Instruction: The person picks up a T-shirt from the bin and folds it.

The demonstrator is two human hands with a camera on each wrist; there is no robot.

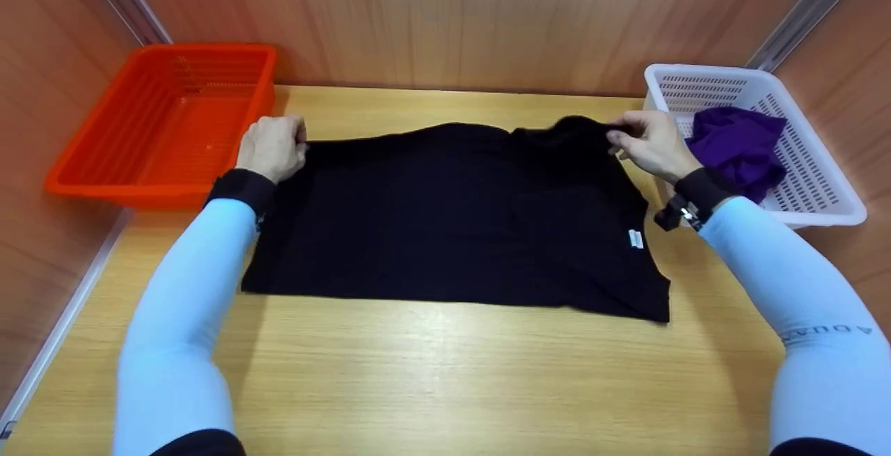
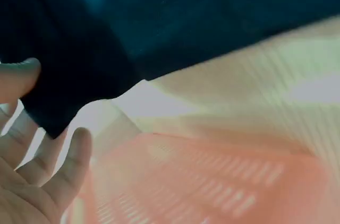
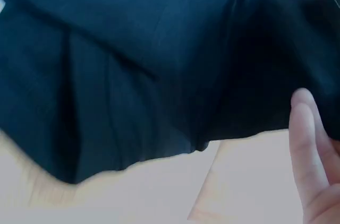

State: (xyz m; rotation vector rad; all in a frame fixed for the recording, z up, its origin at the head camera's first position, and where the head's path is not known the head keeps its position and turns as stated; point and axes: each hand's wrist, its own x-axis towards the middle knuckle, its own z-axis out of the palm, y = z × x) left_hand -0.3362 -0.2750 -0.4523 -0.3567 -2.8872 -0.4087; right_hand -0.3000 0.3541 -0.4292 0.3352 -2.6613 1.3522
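Observation:
A black shirt (image 1: 431, 219) lies spread across the table, with a small white label (image 1: 635, 239) at its right edge. My left hand (image 1: 273, 146) pinches the shirt's far left corner; in the left wrist view the thumb lies over the dark cloth (image 2: 64, 70) and the fingers are behind it. At the far right, my right hand (image 1: 652, 143) pinches another edge of the shirt, where the cloth rises in a loose bump. The right wrist view shows a fingertip against a dark flap (image 3: 255, 91) of the shirt, with creases running through the fabric beside it.
An orange basket (image 1: 62, 181) stands at the back left, close to my left hand. On the back right is a white basket (image 1: 828, 216) with a purple cloth (image 1: 738, 146) in it. Wooden panels (image 1: 445, 24) wall the table (image 1: 445, 379) at the back and sides.

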